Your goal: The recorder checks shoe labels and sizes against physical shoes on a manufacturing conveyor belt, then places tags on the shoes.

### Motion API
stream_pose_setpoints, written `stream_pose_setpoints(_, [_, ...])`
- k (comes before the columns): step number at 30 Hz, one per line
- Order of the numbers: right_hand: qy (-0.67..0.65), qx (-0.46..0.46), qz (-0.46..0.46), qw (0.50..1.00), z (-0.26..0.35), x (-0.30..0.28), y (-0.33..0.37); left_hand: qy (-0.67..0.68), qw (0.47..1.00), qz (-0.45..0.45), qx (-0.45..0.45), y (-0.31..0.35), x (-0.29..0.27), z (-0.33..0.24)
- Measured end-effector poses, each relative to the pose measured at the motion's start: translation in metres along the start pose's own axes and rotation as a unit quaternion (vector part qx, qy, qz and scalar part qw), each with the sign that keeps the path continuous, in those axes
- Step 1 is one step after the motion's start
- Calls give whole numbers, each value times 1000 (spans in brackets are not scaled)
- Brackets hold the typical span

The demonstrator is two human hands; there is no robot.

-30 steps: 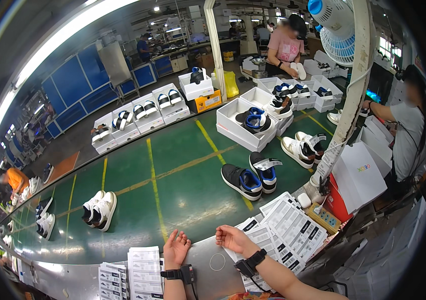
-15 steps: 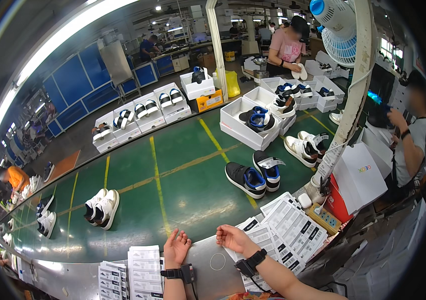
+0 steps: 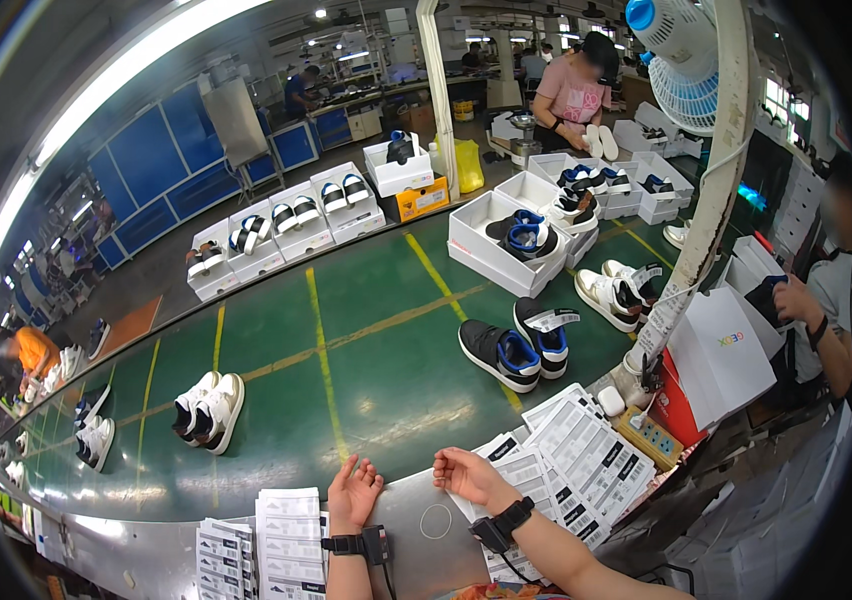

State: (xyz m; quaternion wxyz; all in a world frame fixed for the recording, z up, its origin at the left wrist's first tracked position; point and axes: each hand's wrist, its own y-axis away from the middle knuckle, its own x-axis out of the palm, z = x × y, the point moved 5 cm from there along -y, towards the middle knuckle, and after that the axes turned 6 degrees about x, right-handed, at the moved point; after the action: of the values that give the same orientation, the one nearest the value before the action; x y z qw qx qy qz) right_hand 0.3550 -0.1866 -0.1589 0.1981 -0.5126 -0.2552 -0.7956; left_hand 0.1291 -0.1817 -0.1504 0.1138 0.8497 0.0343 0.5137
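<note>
My left hand rests palm up at the near metal edge of the green conveyor belt, its fingers loosely bent and apart, holding nothing. To its right is my right hand, open and half curled with no object in it, next to sheets of printed labels. A rubber band lies on the metal between my forearms. Beyond my right hand, a black pair of sneakers with blue lining stands on the belt with a label strip across it. Farther left sits a white and brown pair of sneakers.
More label stacks lie left of my left arm. Open white shoe boxes stand on the belt's far side. A painted post, a power strip and a white box are at right. Co-workers handle shoes at the back and right.
The shoes and boxes on the belt have shifted slightly right. The co-worker at right has lowered a hand with a dark item toward a box. My hands stay nearly still.
</note>
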Motion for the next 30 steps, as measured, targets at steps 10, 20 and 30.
stream_pose_setpoints(10, [2, 2, -4, 1000, 0, 0, 2, -3, 1000, 1, -2, 0, -1, 2])
stream_pose_setpoints(20, [-3, 6, -8, 1000, 2, 4, 4, -15, 1000, -7, 2, 3, 4, 1])
stream_pose_setpoints(30, [2, 8, -33, 999, 0, 10, 7, -605, 772, 82, 177, 51, 122, -35])
